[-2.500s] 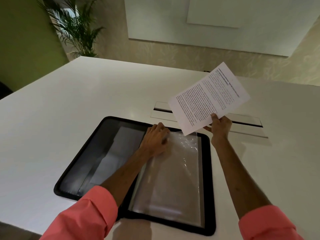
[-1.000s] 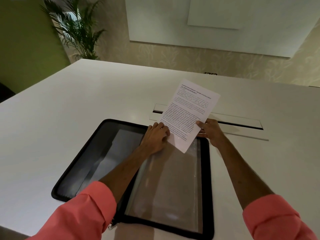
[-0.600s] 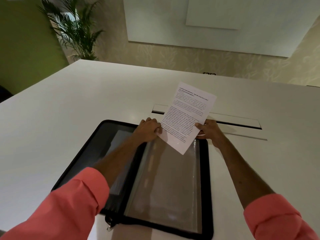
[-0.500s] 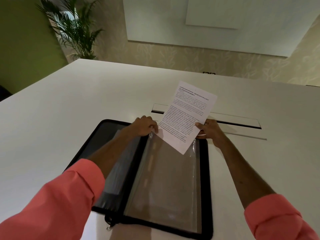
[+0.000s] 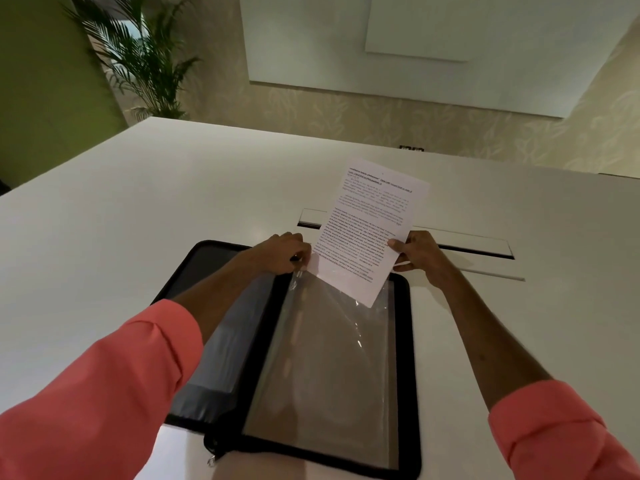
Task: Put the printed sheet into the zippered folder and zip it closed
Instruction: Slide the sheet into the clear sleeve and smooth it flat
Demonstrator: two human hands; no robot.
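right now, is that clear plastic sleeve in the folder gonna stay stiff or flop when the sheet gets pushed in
Probably floppy: the clear plastic sleeve wrinkles near the printed sheet. The left hand pinches its top edge, likely because it won't stay open alone. Its glossy surface looks slippery.

The zippered folder [image 5: 403,341] lies open on the white surface [image 5: 138,202]. The right hand [image 5: 420,252] grips the tilted printed sheet [image 5: 370,226], while the left hand [image 5: 285,254] pinches the clear sleeve [image 5: 322,368] at its top.
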